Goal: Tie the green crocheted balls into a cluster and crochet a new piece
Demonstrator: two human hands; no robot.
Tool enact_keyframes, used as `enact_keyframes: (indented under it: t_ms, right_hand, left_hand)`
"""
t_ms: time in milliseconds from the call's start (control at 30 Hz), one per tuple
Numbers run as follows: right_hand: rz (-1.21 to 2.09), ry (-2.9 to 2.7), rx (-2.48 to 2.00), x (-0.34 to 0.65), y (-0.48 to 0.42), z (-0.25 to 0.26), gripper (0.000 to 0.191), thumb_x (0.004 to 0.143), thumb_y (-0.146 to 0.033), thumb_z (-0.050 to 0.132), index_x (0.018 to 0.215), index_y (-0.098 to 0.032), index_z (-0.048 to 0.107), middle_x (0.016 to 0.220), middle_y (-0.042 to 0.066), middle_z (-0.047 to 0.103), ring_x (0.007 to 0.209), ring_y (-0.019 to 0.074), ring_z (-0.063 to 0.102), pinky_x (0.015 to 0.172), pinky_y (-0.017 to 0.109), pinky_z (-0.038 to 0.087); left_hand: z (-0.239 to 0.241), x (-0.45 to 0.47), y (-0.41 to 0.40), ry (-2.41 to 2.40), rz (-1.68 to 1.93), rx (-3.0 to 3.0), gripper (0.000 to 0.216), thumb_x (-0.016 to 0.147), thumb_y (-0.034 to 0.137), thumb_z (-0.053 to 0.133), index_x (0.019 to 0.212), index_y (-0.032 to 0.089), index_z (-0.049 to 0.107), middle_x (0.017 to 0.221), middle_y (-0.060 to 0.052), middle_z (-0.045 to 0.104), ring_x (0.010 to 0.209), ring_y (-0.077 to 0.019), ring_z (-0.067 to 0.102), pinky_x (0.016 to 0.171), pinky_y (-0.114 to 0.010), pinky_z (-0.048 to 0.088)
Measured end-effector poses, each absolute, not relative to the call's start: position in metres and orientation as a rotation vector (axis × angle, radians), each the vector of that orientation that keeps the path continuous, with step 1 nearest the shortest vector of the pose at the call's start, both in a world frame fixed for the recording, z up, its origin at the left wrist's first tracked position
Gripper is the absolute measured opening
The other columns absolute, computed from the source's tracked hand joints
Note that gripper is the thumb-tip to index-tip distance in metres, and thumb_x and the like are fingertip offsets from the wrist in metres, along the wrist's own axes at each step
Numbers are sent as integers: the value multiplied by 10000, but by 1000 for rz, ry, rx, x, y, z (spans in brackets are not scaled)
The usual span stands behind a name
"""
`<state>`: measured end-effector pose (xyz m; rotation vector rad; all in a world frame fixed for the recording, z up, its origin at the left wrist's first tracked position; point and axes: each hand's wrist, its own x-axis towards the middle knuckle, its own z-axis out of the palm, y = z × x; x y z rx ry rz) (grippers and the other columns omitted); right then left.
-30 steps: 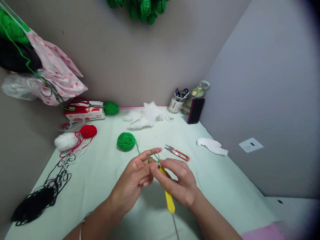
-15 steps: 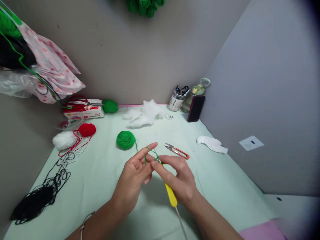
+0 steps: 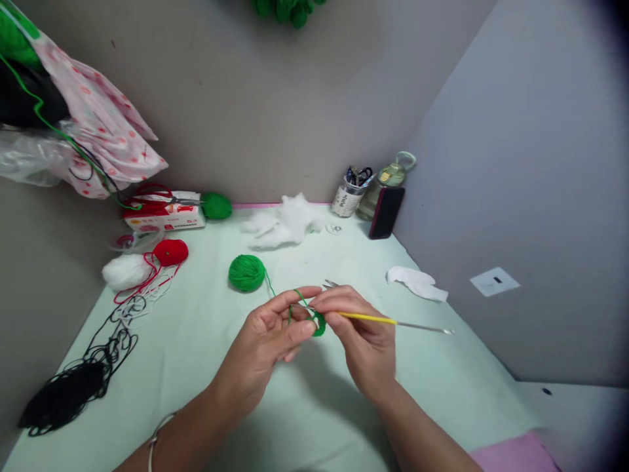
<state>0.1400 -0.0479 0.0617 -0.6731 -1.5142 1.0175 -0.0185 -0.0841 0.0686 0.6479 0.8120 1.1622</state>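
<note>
A small ring of green crochet work (image 3: pixel 320 324) is pinched between the thumb and fingers of my left hand (image 3: pixel 270 334). Green yarn runs over the raised left index finger and back to a green yarn ball (image 3: pixel 246 273) on the table. In my right hand (image 3: pixel 363 341) is a crochet hook (image 3: pixel 368 318) with a yellow handle, its rear metal end pointing right. The hook's front tip lies close to the green work, mostly hidden by my fingers. Behind my right hand, only the blade tips of the thread snips (image 3: pixel 330 284) show.
White stuffing (image 3: pixel 285 223) lies at the back, near a pen cup (image 3: pixel 346 196), a bottle and a leaning phone (image 3: pixel 386 213). To the left are red yarn (image 3: pixel 170 252), white yarn (image 3: pixel 126 272) and a black yarn heap (image 3: pixel 63 400). White paper (image 3: pixel 417 283) rests at right.
The crochet hook has swung from pointing down toward me to lying nearly level, its rear end to the right. The green ring has come into view, and my right hand now covers most of the snips.
</note>
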Motion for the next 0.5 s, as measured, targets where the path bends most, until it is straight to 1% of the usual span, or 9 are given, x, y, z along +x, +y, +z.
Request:
enact_keyframes:
  t_ms: [67,167,233,300,367,433,500]
  right_hand:
    - [1035,-1492,-676,141,-47,60,123,925,-227,651,919,-231,774,864,70,730,805,193,657,680,339,554]
    - [1264,-1368,-642,145,-44,62,173,972,-281,584,908,-222,734,841,54,716,676,157,643,579,300,539]
    - [1318,-1376,-633,148,-44,65,205,1001,-278,526,910,-222,701,829,43,714,639,146,645,578,300,546]
    - [1136,-1521,-648,151,-47,65,202,1007,-214,494,979,-237,693,862,43,719,680,153,665,630,319,563]
    - [759,-1770,-640,153,-51,61,254,966,-134,535,1112,-267,695,934,53,734,779,180,693,703,342,575]
    - [386,-1999,-587,154,-54,56,384,902,-88,618,1213,-301,687,968,55,745,849,206,704,747,347,584]
    - [189,-2101,-568,153,-56,52,446,866,-74,666,1239,-318,689,974,57,744,872,213,707,752,333,592]
  left_hand:
    - [69,-19,-83,805,1149,643,381,781,267,809,1155,237,744,783,19,536,520,-19,308,479,-182,273]
    - [70,-22,-80,795,1150,628,305,803,274,794,1103,229,763,822,16,535,507,-5,340,508,-189,338]
    - [70,-24,-80,804,1165,637,285,813,271,786,1093,225,764,834,14,535,522,-14,389,536,-197,384]
    - [69,-24,-81,834,1198,657,299,814,267,787,1108,225,754,824,17,533,544,-27,426,556,-199,417]
    - [69,-22,-83,860,1230,667,346,804,265,798,1142,224,734,814,24,532,537,-25,423,544,-189,420]
    - [68,-19,-85,844,1230,629,411,797,273,807,1191,221,705,793,35,528,496,-8,371,489,-170,379]
    - [68,-17,-85,785,1182,552,445,804,286,803,1225,205,683,721,57,488,457,6,281,433,-150,306]
